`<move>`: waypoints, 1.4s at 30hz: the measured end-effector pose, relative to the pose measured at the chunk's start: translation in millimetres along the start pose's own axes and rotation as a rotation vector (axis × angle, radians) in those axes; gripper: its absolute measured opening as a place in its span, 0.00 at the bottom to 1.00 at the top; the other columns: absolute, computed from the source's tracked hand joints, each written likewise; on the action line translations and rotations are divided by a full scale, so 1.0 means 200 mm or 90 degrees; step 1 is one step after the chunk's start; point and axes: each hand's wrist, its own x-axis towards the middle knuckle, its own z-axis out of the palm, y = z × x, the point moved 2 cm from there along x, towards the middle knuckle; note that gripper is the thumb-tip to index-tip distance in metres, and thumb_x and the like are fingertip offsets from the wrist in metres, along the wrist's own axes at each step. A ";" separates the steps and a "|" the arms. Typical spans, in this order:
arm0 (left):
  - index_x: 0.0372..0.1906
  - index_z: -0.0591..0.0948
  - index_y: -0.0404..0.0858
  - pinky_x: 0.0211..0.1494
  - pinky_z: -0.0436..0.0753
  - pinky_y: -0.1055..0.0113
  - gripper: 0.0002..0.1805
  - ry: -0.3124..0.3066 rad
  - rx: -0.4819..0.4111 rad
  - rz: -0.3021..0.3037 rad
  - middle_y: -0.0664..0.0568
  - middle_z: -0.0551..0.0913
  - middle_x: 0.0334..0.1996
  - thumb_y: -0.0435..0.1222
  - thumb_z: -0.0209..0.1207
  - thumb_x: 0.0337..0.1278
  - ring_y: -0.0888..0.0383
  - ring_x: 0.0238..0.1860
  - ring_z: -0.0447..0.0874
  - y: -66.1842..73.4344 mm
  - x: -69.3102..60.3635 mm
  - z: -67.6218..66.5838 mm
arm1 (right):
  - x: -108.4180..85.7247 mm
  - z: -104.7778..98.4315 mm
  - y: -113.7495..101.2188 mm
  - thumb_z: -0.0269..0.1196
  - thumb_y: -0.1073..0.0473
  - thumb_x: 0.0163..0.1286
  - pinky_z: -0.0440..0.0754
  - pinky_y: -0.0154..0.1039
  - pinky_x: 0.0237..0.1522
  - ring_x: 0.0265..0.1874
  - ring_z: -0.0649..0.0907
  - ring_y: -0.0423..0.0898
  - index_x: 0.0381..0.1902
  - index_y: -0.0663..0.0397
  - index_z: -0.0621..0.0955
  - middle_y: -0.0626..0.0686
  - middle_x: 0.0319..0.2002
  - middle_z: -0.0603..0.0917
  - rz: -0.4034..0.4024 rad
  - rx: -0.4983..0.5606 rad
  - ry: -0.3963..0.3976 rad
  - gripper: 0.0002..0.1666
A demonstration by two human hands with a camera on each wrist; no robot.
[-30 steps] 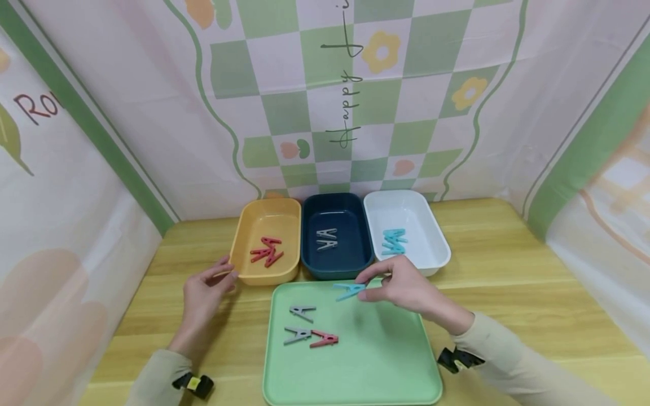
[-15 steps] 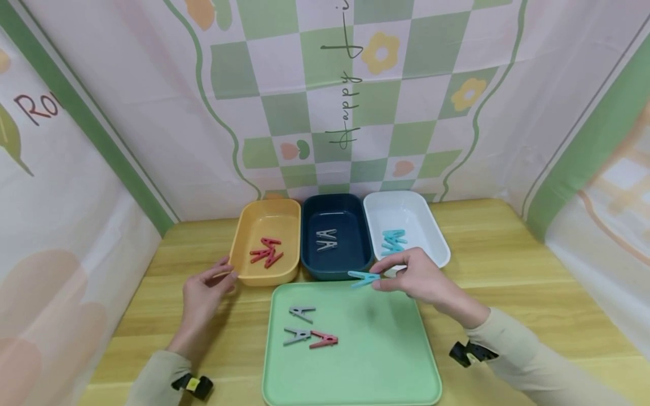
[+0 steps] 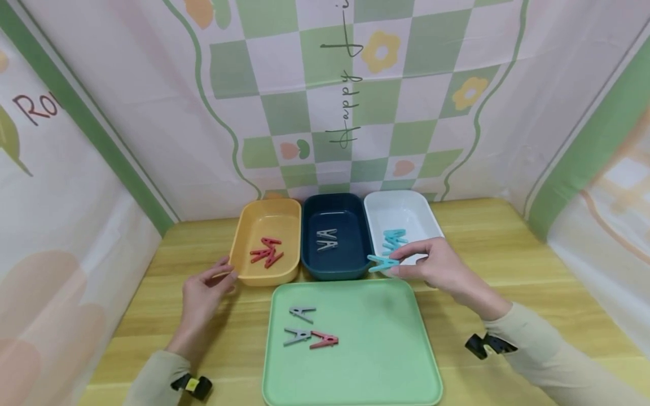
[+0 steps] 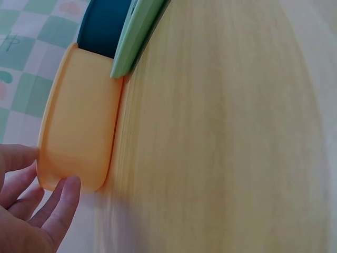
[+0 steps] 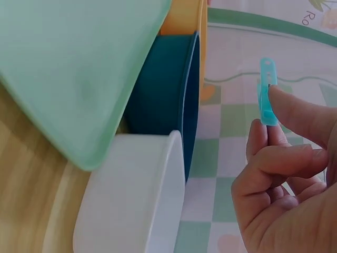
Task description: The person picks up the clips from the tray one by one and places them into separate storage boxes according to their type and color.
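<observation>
My right hand (image 3: pixel 440 269) pinches a light blue clothespin (image 3: pixel 382 263) between thumb and fingers, above the front edge of the white box (image 3: pixel 424 223). In the right wrist view this clothespin (image 5: pixel 267 92) points upward from the fingertips. Several more blue clothespins (image 3: pixel 394 239) lie inside the white box. With loosely bent fingers, my left hand (image 3: pixel 202 293) touches the front left corner of the yellow box (image 3: pixel 271 208), which holds several red clothespins (image 3: pixel 266 252). Two grey clothespins (image 3: pixel 326 239) are in the dark blue box (image 3: pixel 332 206) between them.
A green tray (image 3: pixel 376 361) lies before the boxes on the wooden table (image 3: pixel 508 270). Two grey clothespins (image 3: pixel 299 335) and a red clothespin (image 3: pixel 324 339) are on its left part. Behind the boxes rises a patterned cloth (image 3: pixel 376 129).
My right hand has carried the blue clothespin from above the green tray rightward and farther back, to the white box's front edge. My left hand stays at the yellow box.
</observation>
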 end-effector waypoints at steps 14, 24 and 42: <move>0.56 0.84 0.24 0.46 0.93 0.66 0.17 -0.002 -0.010 0.003 0.43 0.78 0.70 0.27 0.69 0.65 0.66 0.43 0.89 0.00 0.01 0.00 | 0.09 -0.16 0.05 0.78 0.56 0.64 0.65 0.31 0.13 0.13 0.64 0.38 0.53 0.62 0.88 0.54 0.45 0.87 0.029 -0.022 0.039 0.23; 0.55 0.85 0.24 0.46 0.93 0.65 0.16 -0.001 -0.006 0.016 0.42 0.78 0.69 0.27 0.69 0.66 0.66 0.42 0.90 0.00 0.00 0.00 | 0.16 -0.24 0.10 0.77 0.54 0.65 0.67 0.31 0.15 0.16 0.65 0.38 0.55 0.63 0.87 0.54 0.47 0.88 0.057 -0.052 0.048 0.25; 0.56 0.84 0.23 0.46 0.93 0.66 0.17 -0.006 -0.017 0.014 0.41 0.78 0.69 0.27 0.69 0.66 0.67 0.42 0.89 0.01 -0.01 0.01 | 0.24 -0.29 0.17 0.77 0.53 0.66 0.68 0.32 0.15 0.17 0.66 0.38 0.56 0.63 0.86 0.54 0.47 0.89 0.089 -0.071 0.064 0.26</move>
